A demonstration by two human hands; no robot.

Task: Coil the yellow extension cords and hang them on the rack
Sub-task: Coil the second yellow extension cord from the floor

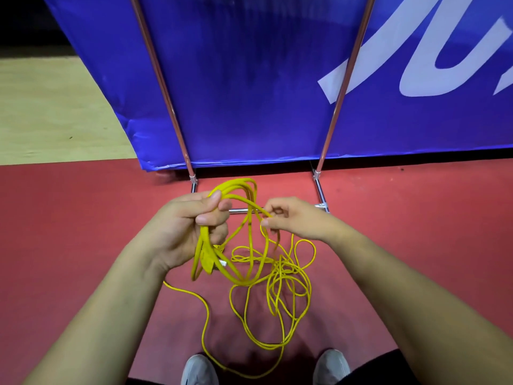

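Cut off at the top and right edges: blue banner [249,79], with its white lettering [388,45] unreadable. Lost past the top edge too: left pole [163,87] and right pole [344,87]. Only a short stretch of cross bar [238,210] showing between left hand [194,223] and right hand [294,218]. Blurred: lower right fingers [274,234]. Too small to identify: white tip [223,263] in the yellow cord [249,273]. Cropped at the near edge: left shoe [198,369], right shoe [331,365], both forearms.
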